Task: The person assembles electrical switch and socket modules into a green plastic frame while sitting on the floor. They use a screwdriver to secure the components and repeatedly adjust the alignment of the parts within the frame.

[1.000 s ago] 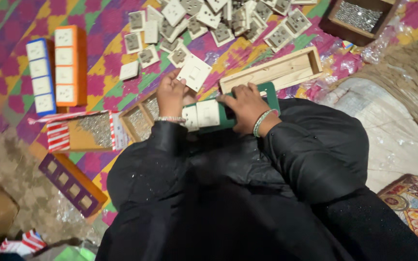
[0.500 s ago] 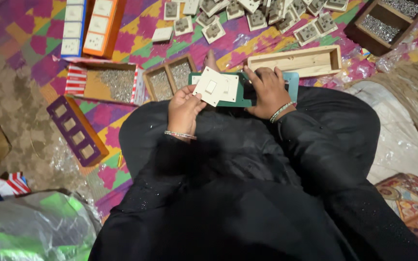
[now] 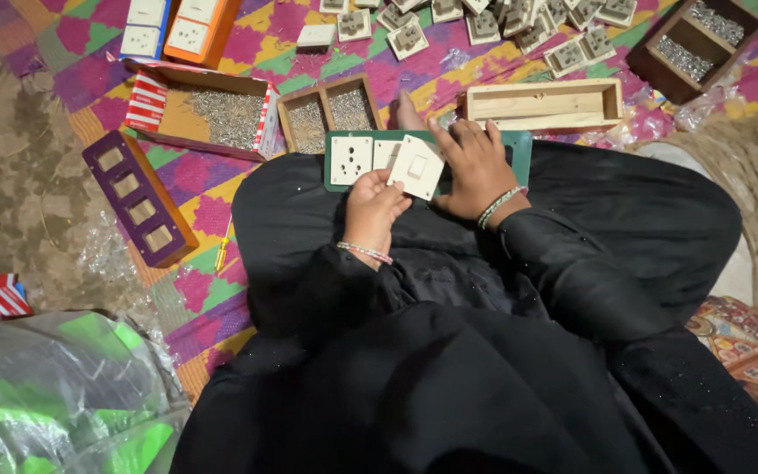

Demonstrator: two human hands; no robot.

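A white switch module (image 3: 417, 167) sits tilted over a green switch-board frame (image 3: 519, 149) that rests across the person's lap, on black cloth. The left hand (image 3: 372, 209) pinches the module's near left corner, fingers curled around its edge. The right hand (image 3: 475, 167) lies flat on the frame just to the right, fingers spread and pressing down, its thumb touching the module's right edge; it grips nothing. A white three-pin socket module (image 3: 352, 159) is already seated in the frame's left end, just beside the held switch.

Just beyond the frame, a two-compartment wooden tray of screws (image 3: 329, 109) stands to the far left, and a long pale wooden box (image 3: 544, 103) lies to the far right. Further left is a red-and-white striped carton of screws (image 3: 205, 109), open on top. Near it, at the left, a purple frame with four rectangular openings (image 3: 138, 197) lies slantwise on the colourful patterned mat (image 3: 212, 171), and a small yellow-handled screwdriver (image 3: 221, 251) rests between that frame and the person's knee.

Along the far edge, a scatter of loose white switch modules (image 3: 484, 19) covers the mat, with a blue box (image 3: 144, 26) and an orange box (image 3: 199, 28) at the far left, and a dark wooden tray of screws (image 3: 693, 42) at the far right. A crumpled clear and green plastic bag (image 3: 54, 395) fills the near left corner
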